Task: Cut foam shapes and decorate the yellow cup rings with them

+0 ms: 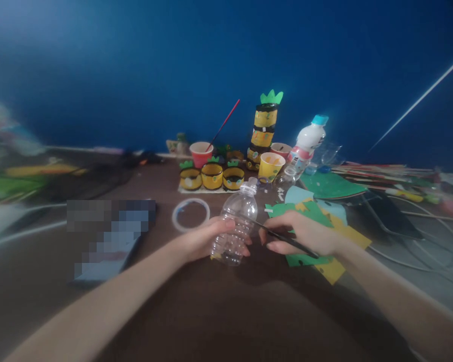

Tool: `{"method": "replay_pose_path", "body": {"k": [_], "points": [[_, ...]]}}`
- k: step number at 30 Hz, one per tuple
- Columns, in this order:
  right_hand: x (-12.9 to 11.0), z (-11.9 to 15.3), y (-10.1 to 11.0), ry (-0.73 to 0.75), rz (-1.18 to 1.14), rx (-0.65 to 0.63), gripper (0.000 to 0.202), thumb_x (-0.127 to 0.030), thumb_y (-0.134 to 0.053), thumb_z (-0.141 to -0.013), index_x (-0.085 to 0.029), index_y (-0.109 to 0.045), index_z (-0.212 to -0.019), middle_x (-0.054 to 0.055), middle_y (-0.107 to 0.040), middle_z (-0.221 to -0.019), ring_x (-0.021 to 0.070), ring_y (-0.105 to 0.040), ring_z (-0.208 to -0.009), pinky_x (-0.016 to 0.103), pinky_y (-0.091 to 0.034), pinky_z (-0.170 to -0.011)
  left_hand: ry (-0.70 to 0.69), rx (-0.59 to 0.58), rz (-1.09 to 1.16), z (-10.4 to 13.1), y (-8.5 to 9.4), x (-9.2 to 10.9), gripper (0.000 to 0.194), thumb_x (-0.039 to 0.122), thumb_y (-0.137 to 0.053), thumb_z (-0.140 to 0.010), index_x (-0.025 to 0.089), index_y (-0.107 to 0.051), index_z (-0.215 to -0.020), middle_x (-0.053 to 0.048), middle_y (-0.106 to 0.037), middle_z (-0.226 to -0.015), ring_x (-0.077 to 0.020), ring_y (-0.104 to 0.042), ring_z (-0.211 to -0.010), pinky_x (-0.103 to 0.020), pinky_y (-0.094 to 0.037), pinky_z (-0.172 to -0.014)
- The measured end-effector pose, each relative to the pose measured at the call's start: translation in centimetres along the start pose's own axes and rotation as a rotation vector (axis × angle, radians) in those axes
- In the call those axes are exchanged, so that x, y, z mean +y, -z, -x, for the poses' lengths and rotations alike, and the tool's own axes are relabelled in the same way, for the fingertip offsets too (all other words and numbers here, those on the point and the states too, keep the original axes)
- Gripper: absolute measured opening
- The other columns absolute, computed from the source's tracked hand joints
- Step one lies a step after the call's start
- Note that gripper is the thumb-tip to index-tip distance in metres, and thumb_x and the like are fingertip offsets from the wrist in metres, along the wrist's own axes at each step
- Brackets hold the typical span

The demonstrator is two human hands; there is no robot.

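A clear plastic bottle (234, 229) without a cap tilts slightly in front of me. My left hand (209, 234) wraps round its ribbed lower body, thumb across the front. Between the fingers of my right hand (298, 234) is a slim black tool (287, 240), its thin end reaching the bottle's right side. Whether it is a knife or a brush I cannot tell. Green paper (305, 259) and yellow paper (357, 237) lie beneath my right hand. Left of the bottle lies a ring of clear tape (191, 215).
Behind stand small yellow-and-black pots (212, 177), a tall pineapple-like stack (263, 131), a red cup (201, 155) with a red stick, a yellow cup (271, 167) and a white bottle (305, 143). A blurred phone-like object (117, 241) lies left. Cables (434, 246) and sticks (381, 171) spread right.
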State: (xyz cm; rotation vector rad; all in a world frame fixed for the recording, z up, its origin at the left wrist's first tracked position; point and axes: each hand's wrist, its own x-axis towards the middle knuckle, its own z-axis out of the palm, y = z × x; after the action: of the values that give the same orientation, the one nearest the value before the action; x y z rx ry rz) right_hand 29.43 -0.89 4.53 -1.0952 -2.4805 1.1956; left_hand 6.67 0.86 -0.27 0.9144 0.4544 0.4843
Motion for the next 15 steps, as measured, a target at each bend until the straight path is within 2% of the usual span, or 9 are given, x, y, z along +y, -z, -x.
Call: {"method": "replay_pose_path", "body": {"k": [6, 15], "points": [[-0.36, 0.17, -0.22, 0.026, 0.141, 0.05, 0.012, -0.027, -0.049, -0.079, -0.017, -0.054, -0.08, -0.003, -0.051, -0.063, 0.0073, -0.039, -0.054, 0.019, -0.032, -0.051, 0.005, 0.043, -0.063, -0.07, 0.02, -0.11, 0.039, 0.04, -0.061, -0.07, 0.011, -0.059, -0.097, -0.01, -0.063, -0.087, -0.0197, -0.064, -0.074, -0.033, -0.048, -0.07], [-0.75, 0.2, -0.02, 0.014, 0.229, 0.039, 0.012, -0.03, -0.052, -0.078, -0.019, -0.053, -0.079, -0.004, -0.053, -0.062, 0.0072, -0.042, -0.053, 0.02, -0.032, -0.052, 0.028, 0.057, -0.087, -0.17, -0.07, -0.02, 0.038, 0.04, -0.062, -0.069, 0.008, -0.061, -0.088, -0.011, -0.063, -0.083, -0.0186, -0.064, -0.069, -0.029, -0.049, -0.064]]}}
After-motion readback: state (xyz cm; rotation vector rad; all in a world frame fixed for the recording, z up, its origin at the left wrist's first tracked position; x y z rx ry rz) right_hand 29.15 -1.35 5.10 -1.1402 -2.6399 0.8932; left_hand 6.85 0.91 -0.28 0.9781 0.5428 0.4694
